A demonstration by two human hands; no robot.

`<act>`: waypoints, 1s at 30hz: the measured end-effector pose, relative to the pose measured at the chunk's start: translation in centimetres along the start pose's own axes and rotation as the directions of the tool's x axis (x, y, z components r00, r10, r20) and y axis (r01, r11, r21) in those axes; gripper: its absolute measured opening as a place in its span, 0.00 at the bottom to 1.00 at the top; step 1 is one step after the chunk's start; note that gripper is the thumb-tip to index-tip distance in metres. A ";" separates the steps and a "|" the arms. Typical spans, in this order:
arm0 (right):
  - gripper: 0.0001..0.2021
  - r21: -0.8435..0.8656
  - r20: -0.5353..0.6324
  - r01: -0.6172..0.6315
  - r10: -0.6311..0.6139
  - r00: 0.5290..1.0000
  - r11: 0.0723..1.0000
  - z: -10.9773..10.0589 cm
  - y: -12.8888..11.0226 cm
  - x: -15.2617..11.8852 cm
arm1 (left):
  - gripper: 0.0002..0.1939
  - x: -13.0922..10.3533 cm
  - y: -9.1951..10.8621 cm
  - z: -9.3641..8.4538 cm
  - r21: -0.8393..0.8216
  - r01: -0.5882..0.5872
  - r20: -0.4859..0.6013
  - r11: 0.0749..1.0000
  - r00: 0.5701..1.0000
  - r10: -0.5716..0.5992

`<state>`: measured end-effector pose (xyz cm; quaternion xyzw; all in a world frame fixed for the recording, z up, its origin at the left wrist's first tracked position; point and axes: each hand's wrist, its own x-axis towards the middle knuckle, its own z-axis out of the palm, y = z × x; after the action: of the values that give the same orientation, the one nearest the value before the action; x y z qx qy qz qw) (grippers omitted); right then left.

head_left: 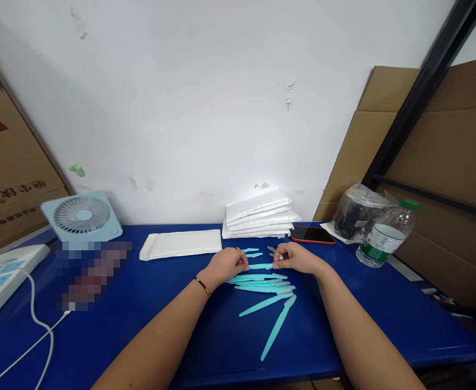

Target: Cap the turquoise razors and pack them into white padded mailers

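Between my two hands a teal eyebrow razor [261,266] is held level, just above or on the blue table. My left hand [227,264] pinches its handle end, and the fingertips of my right hand [294,257] close on its blade end. Closer to me lies a fanned group of several similar teal razors [262,284] with pale, see-through blade ends. One separate razor [278,327] points toward the front edge. Beyond my left fingers, a couple more teal pieces [253,252] show partly. Small greyish clear pieces [271,250] lie beside my right fingertips, partly covered.
White padded mailers [258,214] are stacked against the wall, with a single one [184,244] left of them. A phone [313,234], a bottle [388,235] and a bagged dark object [353,214] stand right. A fan [82,215], power strip [6,276] and cable [34,295] occupy the left.
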<state>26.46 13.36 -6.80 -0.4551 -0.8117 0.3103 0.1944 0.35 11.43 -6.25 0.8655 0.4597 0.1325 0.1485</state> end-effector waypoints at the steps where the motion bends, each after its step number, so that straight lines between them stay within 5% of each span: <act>1: 0.12 -0.005 -0.038 -0.017 0.017 0.999 1.000 -0.2 0.3 0.1 | 0.08 0.0 -0.3 -0.3 0.020 0.029 -0.031 0.999 0.999 -0.029; 7: 0.10 -0.117 -0.266 -0.103 0.068 0.962 0.988 -1.6 1.6 -0.4 | 0.07 -0.4 -1.3 -1.3 0.085 0.171 -0.156 0.982 0.975 -0.157; 12: 0.11 -0.103 -0.058 -0.110 0.104 0.993 0.989 -1.0 1.2 -0.6 | 0.10 -0.1 0.0 -0.2 0.072 0.059 -0.096 0.996 0.994 -0.052; 17: 0.12 -0.066 0.025 -0.054 0.055 0.998 0.996 0.1 0.8 -0.2 | 0.07 0.3 0.1 0.6 0.039 0.065 -0.033 0.997 0.997 -0.064; 24: 0.09 -0.040 0.012 -0.064 0.065 0.998 0.997 0.1 0.7 -0.1 | 0.07 0.1 -0.8 0.1 0.001 0.130 -0.013 0.992 0.991 -0.130; 30: 0.10 -0.100 -0.138 -0.154 0.139 0.981 0.983 -1.7 1.2 -0.7 | 0.08 -0.3 -2.5 -1.4 0.008 0.240 -0.098 0.971 0.966 -0.239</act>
<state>28.60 13.82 -6.44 -0.5430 -0.7774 0.2482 0.1982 -2.27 12.69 -5.92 0.7976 0.5688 0.1508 0.1326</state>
